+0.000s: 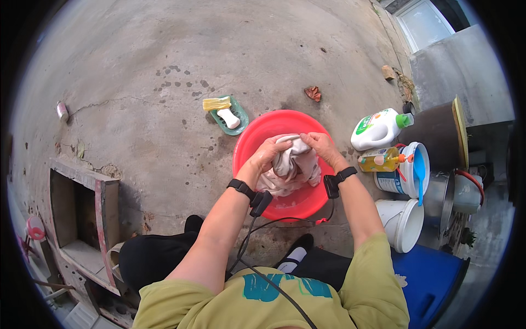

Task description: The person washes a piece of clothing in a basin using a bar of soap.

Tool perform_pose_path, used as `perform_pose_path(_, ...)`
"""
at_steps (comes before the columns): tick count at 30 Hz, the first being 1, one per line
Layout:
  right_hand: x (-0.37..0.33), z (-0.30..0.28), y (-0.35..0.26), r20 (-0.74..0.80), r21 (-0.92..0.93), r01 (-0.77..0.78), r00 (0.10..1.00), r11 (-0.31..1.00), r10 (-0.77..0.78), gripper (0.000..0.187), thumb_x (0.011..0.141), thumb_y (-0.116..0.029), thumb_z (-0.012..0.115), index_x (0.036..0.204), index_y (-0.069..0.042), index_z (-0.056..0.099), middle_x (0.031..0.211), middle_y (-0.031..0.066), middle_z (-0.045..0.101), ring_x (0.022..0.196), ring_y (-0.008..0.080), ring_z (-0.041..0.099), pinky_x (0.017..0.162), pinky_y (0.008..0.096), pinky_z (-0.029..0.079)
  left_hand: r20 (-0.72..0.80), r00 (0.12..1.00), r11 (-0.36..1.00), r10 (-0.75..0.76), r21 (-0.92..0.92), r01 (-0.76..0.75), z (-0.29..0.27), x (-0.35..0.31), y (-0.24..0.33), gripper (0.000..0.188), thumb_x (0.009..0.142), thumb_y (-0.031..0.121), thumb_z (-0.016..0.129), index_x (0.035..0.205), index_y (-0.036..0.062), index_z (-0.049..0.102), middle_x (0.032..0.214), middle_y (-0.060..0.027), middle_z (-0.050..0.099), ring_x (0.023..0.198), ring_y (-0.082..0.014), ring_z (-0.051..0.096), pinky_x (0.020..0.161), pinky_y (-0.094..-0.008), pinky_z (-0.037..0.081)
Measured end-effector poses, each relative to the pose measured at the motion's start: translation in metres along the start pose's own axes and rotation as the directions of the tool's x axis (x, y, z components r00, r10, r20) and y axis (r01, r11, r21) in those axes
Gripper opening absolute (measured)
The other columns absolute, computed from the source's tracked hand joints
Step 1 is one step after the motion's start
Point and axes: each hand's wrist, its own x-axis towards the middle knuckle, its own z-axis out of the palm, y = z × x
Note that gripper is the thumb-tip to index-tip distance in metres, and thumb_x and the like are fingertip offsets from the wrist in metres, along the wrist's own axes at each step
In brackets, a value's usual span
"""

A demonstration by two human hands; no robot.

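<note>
A wet grey-beige cloth (290, 167) is bunched up over a red plastic basin (257, 137) on the concrete ground. My left hand (267, 156) grips the cloth from its left side. My right hand (322, 147) holds the cloth's top right part. Both hands are closed on the fabric above the basin. Each wrist wears a black band with a cable running back to my chest.
A green soap dish (239, 118) with a white bar and a yellow brush (217, 103) lies behind the basin. To the right stand a white detergent jug (378, 129), a yellow bottle (381, 160), white buckets (402, 222), metal pots (455, 194) and a blue bin (430, 277). A square pit (82, 211) opens at left.
</note>
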Motion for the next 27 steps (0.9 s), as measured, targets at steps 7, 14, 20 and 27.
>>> perform_pose_path(7, 0.001, 0.026, 0.029, -0.614, 0.475, 0.29, 0.785, 0.831, 0.078, 0.029, 0.089, -0.031, 0.063, 0.086, -0.003, 0.058, 0.067, 0.0016, 0.06, 0.06, 0.0103, 0.055, 0.057, 0.0264, 0.044, -0.296, 0.924, 0.935, 0.243, 0.325, -0.142, 0.008, 0.025, -0.017, 0.033, 0.087, 0.039, 0.065, 0.081, 0.0072, 0.063, 0.074, 0.0008, 0.062, 0.069, -0.0083, 0.057, 0.063, -0.0241, 0.047)
perform_pose_path(14, -0.029, 0.092, -0.044, -0.444, -0.364, 0.051, 0.868, 0.93, -0.221, 0.024, 0.092, -0.023, 0.043, 0.109, -0.008, 0.052, 0.091, 0.0213, 0.065, 0.083, 0.037, 0.065, 0.068, 0.0466, 0.05, -0.176, 0.972, 0.961, 0.153, -0.201, -0.188, -0.014, 0.045, -0.075, 0.041, 0.093, 0.05, 0.048, 0.084, 0.0111, 0.055, 0.069, -0.0022, 0.056, 0.06, -0.0202, 0.054, 0.052, -0.0362, 0.047)
perform_pose_path(20, -0.057, 0.088, -0.045, -0.331, -0.449, 0.117, 0.899, 0.886, -0.286, 0.02, 0.089, -0.019, 0.046, 0.102, -0.007, 0.055, 0.081, 0.0215, 0.066, 0.079, 0.039, 0.065, 0.071, 0.0475, 0.049, -0.265, 0.961, 0.976, -0.076, -0.215, 0.018, 0.029, 0.012, -0.068, 0.018, 0.091, 0.028, 0.051, 0.093, 0.012, 0.058, 0.076, -0.0041, 0.061, 0.071, -0.02, 0.06, 0.063, -0.0358, 0.049)
perform_pose_path(27, -0.039, 0.032, 0.007, -0.555, -0.391, -0.158, 0.826, 0.907, -0.096, 0.017, 0.087, -0.015, 0.047, 0.099, -0.003, 0.049, 0.079, 0.02, 0.065, 0.078, 0.0355, 0.066, 0.062, 0.0463, 0.051, -0.121, 0.975, 0.959, -0.185, -0.239, 0.152, 0.073, 0.023, -0.081, 0.023, 0.095, 0.023, 0.046, 0.1, 0.0035, 0.057, 0.088, -0.0086, 0.067, 0.074, -0.025, 0.065, 0.066, -0.0373, 0.055)
